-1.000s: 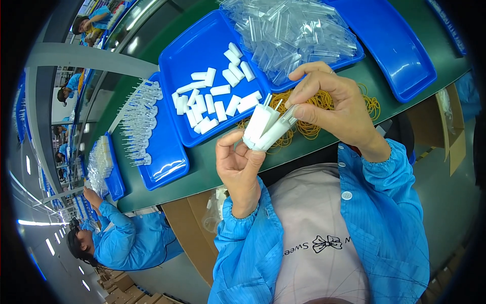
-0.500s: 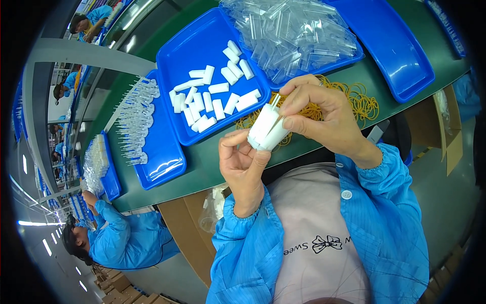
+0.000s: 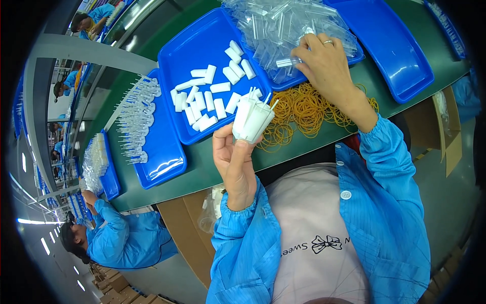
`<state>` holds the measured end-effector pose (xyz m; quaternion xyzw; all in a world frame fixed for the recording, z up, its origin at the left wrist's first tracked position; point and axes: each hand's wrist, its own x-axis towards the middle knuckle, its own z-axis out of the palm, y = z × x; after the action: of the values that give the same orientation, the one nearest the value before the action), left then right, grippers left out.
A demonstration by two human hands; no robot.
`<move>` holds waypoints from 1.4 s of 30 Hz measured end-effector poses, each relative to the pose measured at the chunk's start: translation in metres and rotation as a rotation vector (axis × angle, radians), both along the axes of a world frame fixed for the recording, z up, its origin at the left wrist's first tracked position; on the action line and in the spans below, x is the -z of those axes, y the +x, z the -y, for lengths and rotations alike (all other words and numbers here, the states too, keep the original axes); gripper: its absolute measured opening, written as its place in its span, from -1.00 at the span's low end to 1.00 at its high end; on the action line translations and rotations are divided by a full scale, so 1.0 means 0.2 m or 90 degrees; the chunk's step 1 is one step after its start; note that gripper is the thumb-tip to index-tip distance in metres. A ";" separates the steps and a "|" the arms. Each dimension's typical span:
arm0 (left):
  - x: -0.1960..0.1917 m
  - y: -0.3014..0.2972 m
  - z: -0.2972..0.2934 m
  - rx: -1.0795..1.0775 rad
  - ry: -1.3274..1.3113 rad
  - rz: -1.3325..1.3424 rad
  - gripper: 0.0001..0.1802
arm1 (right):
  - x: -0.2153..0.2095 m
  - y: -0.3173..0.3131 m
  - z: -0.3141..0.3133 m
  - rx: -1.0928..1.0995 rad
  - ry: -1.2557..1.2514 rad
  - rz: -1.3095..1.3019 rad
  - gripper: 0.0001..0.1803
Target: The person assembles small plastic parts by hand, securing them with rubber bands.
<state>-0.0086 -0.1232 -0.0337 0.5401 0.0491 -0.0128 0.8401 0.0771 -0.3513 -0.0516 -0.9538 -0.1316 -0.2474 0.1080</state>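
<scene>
Over to the heap of clear plastic pieces (image 3: 273,25) the right hand (image 3: 326,66) has moved, leaving the bundle. Leftward beyond the left grip lie white blocks (image 3: 220,87); the left hand (image 3: 235,167) is clamped on a white bundle (image 3: 257,121), thin pins jutting out. Right of that grip spread yellow bands (image 3: 304,114). Further right, fingertips meet a clear piece (image 3: 286,62); whether pinched, I cannot tell. Fetching a part seems the step; next calls for a single-piece pinch, bundle steady.
</scene>
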 end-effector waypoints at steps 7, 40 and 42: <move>-0.01 0.00 0.02 -0.028 0.036 0.014 -0.45 | -0.08 -0.08 -0.01 -0.107 0.161 0.105 -0.82; 0.00 -0.07 0.02 -0.010 0.333 0.250 -0.47 | -0.24 -0.21 -0.04 -0.387 0.895 -0.455 -0.74; 0.00 -0.07 0.01 -0.018 0.369 0.263 -0.47 | -0.24 -0.21 -0.04 -0.399 0.911 -0.460 -0.74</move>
<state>-0.0220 -0.1261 -0.0332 0.7464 -0.1128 0.1226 0.6443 0.0360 -0.3438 -0.0034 -0.5963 -0.1591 0.0890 0.7818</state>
